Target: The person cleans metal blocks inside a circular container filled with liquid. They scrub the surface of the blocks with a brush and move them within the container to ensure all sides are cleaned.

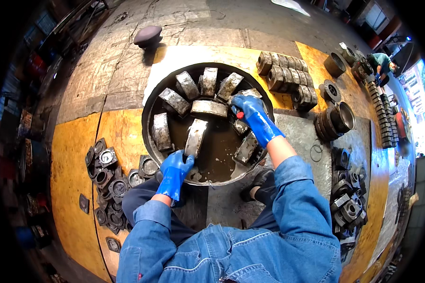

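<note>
Likely heavy, stiff and slippery when wet, the block sits in the tub; its two ends look the surest hold. The left hand, half curled, meets its near end, grip unclear; the right hand is curled round a red thing.

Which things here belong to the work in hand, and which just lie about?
In use:
tub
blocks in it
red item at right hand

Apparently lying about:
purple-topped thing
left pile, perhaps related
</note>
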Demonstrator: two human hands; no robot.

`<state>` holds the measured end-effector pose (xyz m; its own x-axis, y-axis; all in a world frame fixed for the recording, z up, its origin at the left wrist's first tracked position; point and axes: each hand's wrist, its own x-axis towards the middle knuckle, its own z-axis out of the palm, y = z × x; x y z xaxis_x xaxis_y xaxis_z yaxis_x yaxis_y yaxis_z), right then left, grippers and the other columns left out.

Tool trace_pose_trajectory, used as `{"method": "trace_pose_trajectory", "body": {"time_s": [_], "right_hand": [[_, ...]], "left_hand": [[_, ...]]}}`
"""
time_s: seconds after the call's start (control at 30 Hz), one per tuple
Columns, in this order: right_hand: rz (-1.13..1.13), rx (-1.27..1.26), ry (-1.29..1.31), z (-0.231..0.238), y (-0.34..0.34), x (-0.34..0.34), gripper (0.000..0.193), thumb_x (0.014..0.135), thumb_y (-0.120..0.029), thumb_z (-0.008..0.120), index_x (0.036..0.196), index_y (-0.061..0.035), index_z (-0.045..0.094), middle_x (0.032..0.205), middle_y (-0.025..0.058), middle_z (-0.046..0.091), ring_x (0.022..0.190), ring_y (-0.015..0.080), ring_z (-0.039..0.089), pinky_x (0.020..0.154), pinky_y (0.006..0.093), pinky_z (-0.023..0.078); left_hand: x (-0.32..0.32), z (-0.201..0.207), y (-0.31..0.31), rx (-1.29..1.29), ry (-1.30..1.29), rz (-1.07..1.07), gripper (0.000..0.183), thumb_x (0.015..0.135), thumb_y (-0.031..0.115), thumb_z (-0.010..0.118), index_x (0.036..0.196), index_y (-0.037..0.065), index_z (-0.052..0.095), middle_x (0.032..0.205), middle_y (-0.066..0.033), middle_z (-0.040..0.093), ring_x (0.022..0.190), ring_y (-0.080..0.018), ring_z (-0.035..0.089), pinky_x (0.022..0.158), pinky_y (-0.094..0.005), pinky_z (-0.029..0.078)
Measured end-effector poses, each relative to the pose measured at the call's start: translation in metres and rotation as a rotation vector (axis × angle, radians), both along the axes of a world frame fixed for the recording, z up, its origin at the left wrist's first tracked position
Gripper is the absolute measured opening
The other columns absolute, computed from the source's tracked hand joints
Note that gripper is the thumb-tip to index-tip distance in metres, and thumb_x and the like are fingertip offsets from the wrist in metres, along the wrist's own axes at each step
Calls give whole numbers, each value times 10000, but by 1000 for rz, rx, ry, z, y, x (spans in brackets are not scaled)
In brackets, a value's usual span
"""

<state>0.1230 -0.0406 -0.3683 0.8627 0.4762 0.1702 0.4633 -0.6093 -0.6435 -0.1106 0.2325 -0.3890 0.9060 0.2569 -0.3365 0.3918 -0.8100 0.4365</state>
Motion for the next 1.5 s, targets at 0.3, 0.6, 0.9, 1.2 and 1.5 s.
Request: {"method": "trace_pose_trajectory", "body": {"time_s": [0.3, 0.6, 0.9, 1.2, 1.5], "right_hand": [[348, -626, -37, 3, 13, -49, 177, 893, -234, 631, 991, -176, 766, 1017, 84, 759, 967, 302, 727, 846, 401, 573], [236, -804, 305, -26, 55, -77, 265, 847, -279, 727, 996, -70, 792, 1040, 159, 769, 990, 341, 744, 886, 442, 581], [1, 222, -278, 24, 18, -9, 109, 855, -130, 745, 948, -84, 778, 987, 159, 761, 922, 316, 747, 847, 387, 598], [-213, 513, 272, -4, 20, 89, 75, 886, -31, 681, 930, -8, 738, 821, 34, 721, 713, 187, 662, 687, 295, 552], [-402, 359, 197, -26, 9, 137, 140, 900, -160, 728, 916, -27, 769, 752, 33, 709, 694, 110, 618, 684, 266, 513]], "left_hand": [[3, 14, -4, -4, 74, -4, 650, 887, 552, 582, 1307, 65, 675, 1268, -193, 699, 1191, -357, 655, 1012, -459, 515], [2, 4, -2, -5, -14, -12, 630, 900, 532, 584, 1301, 55, 679, 1234, -211, 711, 1159, -373, 670, 999, -466, 517], [3, 15, -4, -50, -107, -71, 595, 877, 552, 632, 1163, 36, 701, 1120, -197, 729, 1082, -390, 682, 928, -483, 535], [1, 5, 0, -42, -78, -41, 672, 849, 539, 665, 1251, 2, 673, 1165, -214, 721, 1104, -385, 678, 976, -459, 523], [12, 17, -6, -98, -77, -59, 616, 858, 498, 659, 1218, -2, 682, 1140, -210, 720, 1080, -401, 672, 961, -481, 525]]}}
